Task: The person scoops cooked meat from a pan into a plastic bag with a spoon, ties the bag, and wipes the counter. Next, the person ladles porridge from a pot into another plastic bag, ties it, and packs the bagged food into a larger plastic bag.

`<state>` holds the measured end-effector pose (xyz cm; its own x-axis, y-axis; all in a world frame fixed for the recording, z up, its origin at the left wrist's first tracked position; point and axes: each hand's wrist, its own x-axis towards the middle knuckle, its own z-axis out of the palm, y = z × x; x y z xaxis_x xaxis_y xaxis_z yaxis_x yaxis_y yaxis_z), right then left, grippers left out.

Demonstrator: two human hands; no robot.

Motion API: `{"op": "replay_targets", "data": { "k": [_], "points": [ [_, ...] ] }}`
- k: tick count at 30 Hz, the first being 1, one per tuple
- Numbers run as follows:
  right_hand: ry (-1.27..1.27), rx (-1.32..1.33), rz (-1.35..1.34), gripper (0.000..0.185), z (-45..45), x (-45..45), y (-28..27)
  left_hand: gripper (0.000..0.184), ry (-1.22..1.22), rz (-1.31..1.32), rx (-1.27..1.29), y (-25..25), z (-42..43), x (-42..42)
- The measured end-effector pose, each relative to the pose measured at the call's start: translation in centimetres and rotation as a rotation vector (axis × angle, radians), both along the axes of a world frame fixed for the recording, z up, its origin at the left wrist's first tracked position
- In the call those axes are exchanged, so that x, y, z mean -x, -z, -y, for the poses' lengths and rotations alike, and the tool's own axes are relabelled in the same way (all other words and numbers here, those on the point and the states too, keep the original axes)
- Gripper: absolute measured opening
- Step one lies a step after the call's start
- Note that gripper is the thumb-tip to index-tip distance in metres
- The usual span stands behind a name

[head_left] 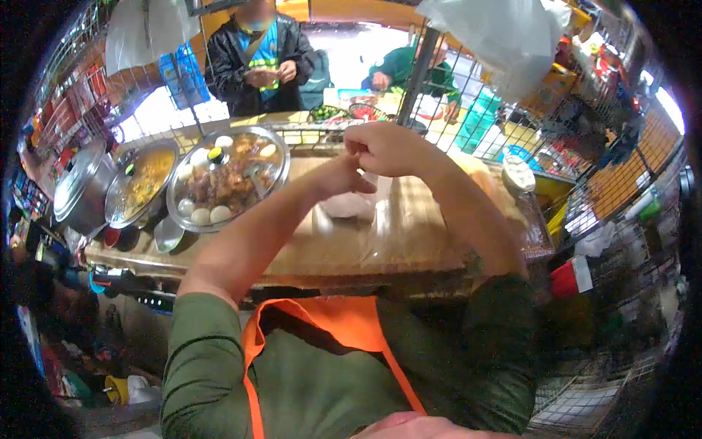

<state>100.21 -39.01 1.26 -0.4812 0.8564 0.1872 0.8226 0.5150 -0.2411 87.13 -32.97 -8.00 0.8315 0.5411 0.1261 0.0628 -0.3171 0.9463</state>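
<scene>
My left hand (342,178) and my right hand (391,150) meet above the wooden counter, fingers closed together. Just beneath them hangs or rests a translucent plastic bag (352,208) with something pale inside, its contents unclear. Both hands seem to pinch the bag's gathered top, though the fingers partly hide it. To the left stands a large round pan (178,206) of stewed food and whole eggs under a clear lid. A smaller pan of yellowish food (143,186) is beside it.
A lidded metal pot (82,179) and a ladle (168,234) are at the left of the counter (314,256). A wire grille (468,80) borders the far side; two people (256,62) are beyond it. A white container (519,174) sits at right.
</scene>
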Motion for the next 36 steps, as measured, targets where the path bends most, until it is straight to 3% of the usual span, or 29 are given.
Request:
{"op": "replay_targets", "data": {
  "k": [1,2,4,5,7,8,9,11,12,13,15,16,21,22,23,24,25,27,28,29,31,33,35,36],
  "points": [
    [0.008,-0.013,0.009,0.016,0.0,-0.4,-0.5,0.026,-0.065,0.106,-0.041,-0.5,0.9,-0.5],
    [-0.035,-0.196,-0.061,0.016,-0.1,-0.7,-0.8,0.022,-0.096,-0.059,-0.126,-0.5,-0.5,-1.0],
    [-0.040,-0.705,-0.109,0.014,-0.3,-1.1,-2.2,0.020,-0.184,0.028,0.017,-1.1,-2.6,-1.7],
    [0.112,-0.894,0.195,0.013,-0.2,-2.2,-4.5,0.018,-0.278,0.112,0.165,-1.4,-3.6,-1.8],
    [0.199,-1.357,0.386,0.016,0.0,-5.6,-9.1,0.019,-0.349,0.153,0.395,-4.3,-4.0,-0.8],
    [0.367,-1.645,0.356,0.024,-0.5,-7.9,-11.5,0.018,-0.374,0.216,0.384,-4.4,-5.0,-0.8],
    [0.348,-1.777,0.406,0.041,0.7,-9.3,-14.8,0.018,-0.400,0.279,0.368,-4.6,-6.2,-0.8],
    [0.811,-1.922,0.571,0.065,2.5,-13.0,-18.3,0.017,-0.374,0.292,0.299,-5.5,-7.5,-0.6],
    [0.950,-1.807,0.592,0.068,3.3,-13.2,-19.1,0.017,-0.326,0.304,0.241,-5.7,-8.0,-0.6],
    [0.929,-1.580,0.474,0.066,3.1,-16.0,-20.1,0.017,-0.343,0.302,0.246,-5.9,-8.8,-0.7],
    [1.137,-0.857,0.396,0.056,3.6,-17.2,-22.3,0.017,-0.381,0.173,0.099,-5.7,-10.1,-1.2],
    [1.134,-0.847,0.394,0.056,3.6,-17.2,-21.9,0.017,-0.398,0.275,0.114,-5.2,-10.4,-1.7],
    [1.169,-0.982,0.469,0.045,4.1,-16.2,-19.9,0.021,-0.474,0.242,0.123,-3.1,-12.0,-0.9],
    [1.171,-0.979,0.467,0.045,4.2,-15.8,-19.1,0.021,-0.528,0.049,0.018,-2.9,-12.7,-0.5],
    [1.067,-1.167,0.414,0.044,4.4,-15.3,-18.1,0.022,-0.577,-0.145,-0.088,-2.7,-13.3,-0.1],
    [0.953,-1.351,0.358,0.042,4.7,-14.6,-17.5,0.020,-0.574,-0.110,-0.029,-2.4,-13.4,0.5],
    [0.953,-1.351,0.355,0.042,5.1,-14.0,-17.1,0.020,-0.575,-0.111,-0.030,-2.2,-14.0,0.8],
    [0.532,-1.718,0.532,0.034,5.8,-12.5,-16.5,0.024,-0.692,-0.145,-0.074,-2.0,-15.1,1.1],
    [0.523,-1.718,0.529,0.034,6.1,-11.5,-16.0,0.028,-0.710,-0.155,-0.236,-2.4,-14.5,1.4],
    [0.407,-1.697,0.583,0.031,6.4,-10.4,-15.3,0.028,-0.720,-0.154,-0.229,-2.8,-13.9,1.7],
    [0.162,-1.584,0.547,0.023,5.7,-9.0,-13.3,0.030,-0.726,-0.210,-0.570,-3.6,-12.9,2.7],
    [-0.082,-1.439,0.487,0.017,4.4,-7.9,-11.3,0.035,-0.658,-0.238,-0.497,-4.1,-11.9,4.1],
    [-0.098,-1.220,0.404,0.012,3.6,-5.3,-8.9,0.032,-0.454,-0.090,-0.601,-3.4,-10.7,6.2],
    [-0.121,-1.178,0.415,0.010,2.6,-4.5,-7.9,0.030,-0.411,-0.224,-0.618,-3.4,-9.8,7.8]
  ]
}}
